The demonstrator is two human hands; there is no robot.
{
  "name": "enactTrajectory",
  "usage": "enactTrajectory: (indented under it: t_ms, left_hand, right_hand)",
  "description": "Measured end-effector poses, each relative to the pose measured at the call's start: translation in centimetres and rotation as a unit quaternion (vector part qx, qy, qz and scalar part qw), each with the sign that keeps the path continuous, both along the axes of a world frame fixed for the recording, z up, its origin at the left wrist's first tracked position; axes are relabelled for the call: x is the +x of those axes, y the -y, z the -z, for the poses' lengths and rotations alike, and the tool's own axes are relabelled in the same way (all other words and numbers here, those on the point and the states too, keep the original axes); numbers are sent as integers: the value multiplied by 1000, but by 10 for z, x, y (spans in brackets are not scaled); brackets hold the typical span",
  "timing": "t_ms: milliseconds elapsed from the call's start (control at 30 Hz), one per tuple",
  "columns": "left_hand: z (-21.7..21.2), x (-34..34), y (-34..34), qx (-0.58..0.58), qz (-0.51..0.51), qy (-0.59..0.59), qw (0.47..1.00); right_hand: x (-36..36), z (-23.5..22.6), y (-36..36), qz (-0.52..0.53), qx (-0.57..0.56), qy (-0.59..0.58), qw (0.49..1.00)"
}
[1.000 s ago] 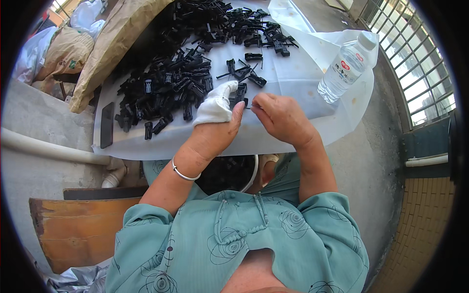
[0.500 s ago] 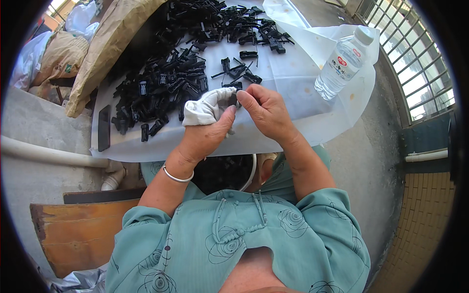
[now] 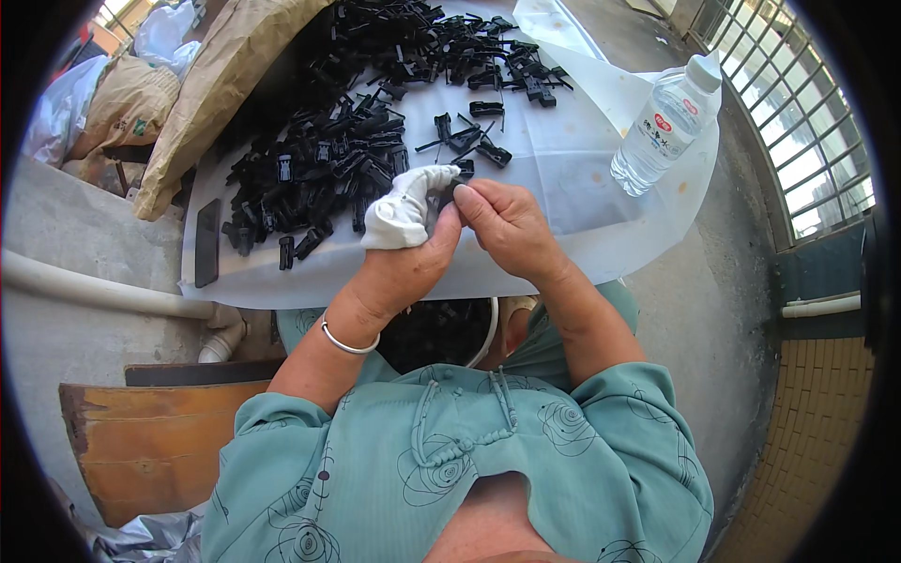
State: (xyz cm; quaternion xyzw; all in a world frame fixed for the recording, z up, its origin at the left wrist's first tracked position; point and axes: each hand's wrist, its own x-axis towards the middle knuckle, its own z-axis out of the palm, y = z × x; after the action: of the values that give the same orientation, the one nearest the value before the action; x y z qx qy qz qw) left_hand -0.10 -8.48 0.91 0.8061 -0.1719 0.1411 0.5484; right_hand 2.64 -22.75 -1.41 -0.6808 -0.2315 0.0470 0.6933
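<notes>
A small black plastic part (image 3: pixel 459 180) is gripped in my left hand (image 3: pixel 420 261), its fingers curled inside a white cloth glove (image 3: pixel 398 214) that leaves the thumb bare. Against that part, my right hand (image 3: pixel 514 231) is closed in a pinch of thumb and forefinger, partly hiding it. Both hands meet above the near edge of a table covered with white plastic sheet (image 3: pixel 572 220). Just beyond them, a few separate black parts (image 3: pixel 465 139) with thin strips lie on the sheet. A large heap of similar black parts (image 3: pixel 338 155) spreads to the left and far side.
A clear water bottle (image 3: pixel 662 127) stands at the table's right, and a dark phone-like slab (image 3: pixel 206 244) lies at its left edge. Brown paper (image 3: pixel 221 89) rises along the left side. Below the table edge, a white-rimmed bucket (image 3: pixel 492 330) holds black parts. Window bars (image 3: pixel 784 113) flank the right.
The hands keep their grip on the small part and shift slightly. The whole view has moved a little, so the table appears displaced to the right.
</notes>
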Motion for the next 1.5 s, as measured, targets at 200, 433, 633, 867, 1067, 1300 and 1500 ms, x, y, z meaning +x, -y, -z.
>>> enactTrajectory:
  t_ms: [200, 433, 633, 867, 1067, 1300, 1500]
  left_hand:
    - [-8, 6, -18, -226, 39, -199, 953]
    - [-16, -2, -16, -87, 52, -238, 966]
    - [-12, -4, -15, -56, 103, -207, 971]
    - [-2, -5, -10, 23, 39, -89, 995]
    - [3, -8, -15, 156, 32, 34, 987]
    - [-29, 22, -60, 378, -224, 192, 878]
    - [-17, 10, -49, 285, -112, 141, 942]
  right_hand:
    - [9, -10, 18, -53, -187, 52, 979]
    - [8, -6, 13, 22, -25, 154, 987]
    - [3, -8, 6, -1, -6, 12, 1000]
    - [-2, -6, 1, -41, -102, 78, 991]
    - [-9, -3, -11, 3, -70, 97, 993]
    - [11, -2, 11, 157, -293, 248, 910]
    - [14, 11, 11, 91, -409, 242, 875]
